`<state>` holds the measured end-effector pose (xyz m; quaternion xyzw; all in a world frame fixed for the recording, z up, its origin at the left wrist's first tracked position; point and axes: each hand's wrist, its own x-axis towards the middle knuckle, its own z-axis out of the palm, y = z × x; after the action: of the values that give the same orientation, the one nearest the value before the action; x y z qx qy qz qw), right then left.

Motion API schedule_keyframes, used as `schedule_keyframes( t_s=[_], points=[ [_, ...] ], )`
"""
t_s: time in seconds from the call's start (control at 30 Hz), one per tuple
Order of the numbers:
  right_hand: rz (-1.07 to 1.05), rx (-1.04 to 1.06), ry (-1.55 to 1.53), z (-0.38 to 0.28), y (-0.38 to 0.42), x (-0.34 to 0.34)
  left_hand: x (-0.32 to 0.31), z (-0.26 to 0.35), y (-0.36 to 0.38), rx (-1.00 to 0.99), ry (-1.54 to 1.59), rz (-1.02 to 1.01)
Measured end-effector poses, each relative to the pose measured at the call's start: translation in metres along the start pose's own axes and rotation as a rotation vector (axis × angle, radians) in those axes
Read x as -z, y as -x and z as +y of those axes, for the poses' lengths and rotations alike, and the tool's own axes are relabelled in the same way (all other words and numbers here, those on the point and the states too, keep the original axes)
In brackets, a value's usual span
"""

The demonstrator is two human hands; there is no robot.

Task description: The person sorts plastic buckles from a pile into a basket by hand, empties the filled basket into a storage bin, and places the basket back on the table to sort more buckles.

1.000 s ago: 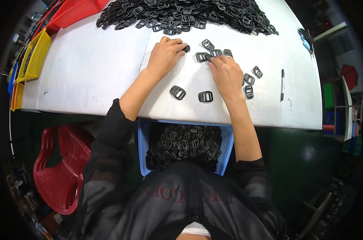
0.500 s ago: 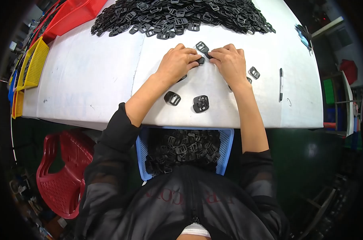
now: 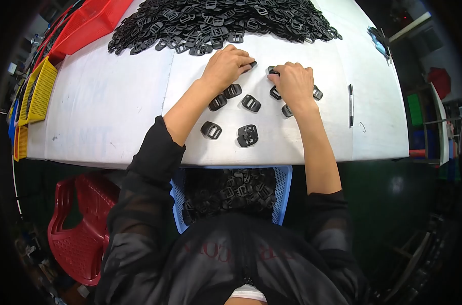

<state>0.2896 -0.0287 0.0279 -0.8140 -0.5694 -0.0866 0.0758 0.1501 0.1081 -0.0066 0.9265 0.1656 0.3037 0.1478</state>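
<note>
My left hand (image 3: 228, 66) is closed on a small black buckle (image 3: 252, 64) below the big pile of black buckles (image 3: 218, 23). To its right, my right hand (image 3: 293, 84) pinches another black buckle (image 3: 272, 69) between thumb and fingers. A single buckle (image 3: 251, 103) lies on the white table between my forearms, with two more beside my left wrist. Nearer the front edge are one buckle (image 3: 211, 130) and a small stack of buckles (image 3: 247, 135). Others lie around my right hand, partly hidden by it.
A blue basket (image 3: 288, 190) of black parts is below the white table (image 3: 114, 101). At the left are a red bin (image 3: 91, 25), a yellow basket (image 3: 47, 91) and a red chair (image 3: 88, 223). A marker (image 3: 351, 105) lies at the right.
My hands have moved apart, each with a buckle. The buckle that stood between them near the pile is gone from there, and one now lies between my forearms. The view has shifted slightly.
</note>
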Motion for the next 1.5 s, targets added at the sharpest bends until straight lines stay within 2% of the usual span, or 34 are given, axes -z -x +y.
schedule_keyframes(
  t_s=[0.03, 0.1, 0.17, 0.2, 0.23, 0.27, 0.3, 0.33, 0.4, 0.43, 0.53, 0.57, 0.63, 0.73, 0.77, 0.83, 0.87, 0.9, 1.0, 1.07, 1.13, 1.23, 1.3, 1.33, 1.4, 1.47, 1.5],
  points=[
    [0.014, -0.009, -0.025, 0.000, 0.000, 0.002, 0.008, 0.005, -0.005, 0.059, 0.039, -0.034],
    [-0.097, -0.167, -0.364, 0.000, 0.001, 0.015, 0.012, 0.007, -0.008, 0.153, 0.144, -0.066],
    [-0.213, -0.263, -0.688, 0.000, 0.001, 0.029, 0.027, 0.014, -0.005, 0.350, 0.265, -0.165],
    [-0.152, -0.223, -0.645, 0.003, 0.002, 0.024, 0.033, 0.016, -0.002, 0.452, 0.326, -0.215],
    [-0.092, -0.182, -0.601, 0.007, 0.003, 0.017, 0.035, 0.014, 0.002, 0.507, 0.232, -0.200],
    [-0.033, -0.138, -0.556, 0.011, 0.004, 0.013, 0.028, -0.003, 0.010, 0.343, 0.031, -0.104],
    [0.018, -0.129, -0.430, 0.012, 0.010, 0.017, 0.033, -0.003, 0.018, 0.291, 0.015, -0.035],
    [-0.030, -0.107, -0.411, 0.011, 0.016, 0.025, 0.038, 0.000, 0.025, 0.238, -0.004, 0.035],
    [-0.133, -0.068, -0.376, 0.011, 0.033, 0.037, 0.043, 0.021, 0.041, 0.136, 0.104, -0.006],
    [-0.060, 0.059, -0.240, 0.013, 0.042, 0.029, 0.042, 0.033, 0.049, 0.087, 0.159, -0.024],
    [0.123, 0.166, -0.129, 0.009, 0.055, 0.016, 0.031, 0.059, 0.060, -0.234, -0.018, -0.080],
    [0.072, 0.077, -0.277, 0.009, 0.056, 0.018, 0.028, 0.059, 0.061, -0.241, 0.003, -0.130],
    [-0.022, -0.108, -0.568, 0.005, 0.054, 0.026, 0.029, 0.064, 0.058, -0.018, 0.146, -0.205],
    [-0.328, -0.270, -0.683, -0.002, 0.043, 0.049, 0.039, 0.070, 0.048, 0.289, 0.285, -0.297],
    [-0.195, -0.205, -0.573, 0.001, 0.041, 0.039, 0.041, 0.070, 0.044, 0.386, 0.318, -0.322],
    [0.077, -0.074, -0.349, 0.009, 0.028, 0.009, 0.035, 0.051, 0.041, 0.235, 0.104, -0.095],
    [0.043, -0.067, -0.325, 0.011, 0.020, 0.003, 0.030, 0.039, 0.039, 0.157, -0.002, 0.016],
    [0.008, -0.059, -0.300, 0.009, 0.011, -0.001, 0.026, 0.030, 0.034, 0.173, -0.055, 0.033],
    [-0.098, -0.016, -0.234, -0.014, 0.006, 0.004, 0.010, 0.009, 0.024, 0.165, -0.010, 0.017],
    [-0.128, 0.037, -0.252, -0.027, 0.017, 0.003, 0.013, 0.011, 0.031, 0.129, 0.023, -0.085],
    [-0.114, 0.091, -0.292, -0.038, 0.041, 0.008, 0.025, 0.026, 0.046, 0.131, 0.102, -0.196],
    [-0.085, 0.182, -0.381, -0.052, 0.087, 0.017, 0.046, 0.056, 0.089, 0.113, 0.149, -0.176],
    [-0.107, 0.214, -0.465, -0.060, 0.118, 0.026, 0.067, 0.078, 0.112, 0.157, 0.177, -0.276],
    [-0.134, 0.230, -0.511, -0.062, 0.132, 0.033, 0.081, 0.089, 0.115, 0.227, 0.210, -0.406],
    [-0.364, 0.279, -0.661, -0.055, 0.148, 0.049, 0.094, 0.098, 0.113, 0.367, 0.423, -0.631],
    [-0.251, 0.168, -0.745, -0.037, 0.150, 0.057, 0.087, 0.104, 0.099, 0.228, 0.310, -0.493],
    [-0.125, 0.010, -0.732, -0.024, 0.148, 0.051, 0.080, 0.108, 0.089, 0.159, 0.255, -0.419]
  ],
)
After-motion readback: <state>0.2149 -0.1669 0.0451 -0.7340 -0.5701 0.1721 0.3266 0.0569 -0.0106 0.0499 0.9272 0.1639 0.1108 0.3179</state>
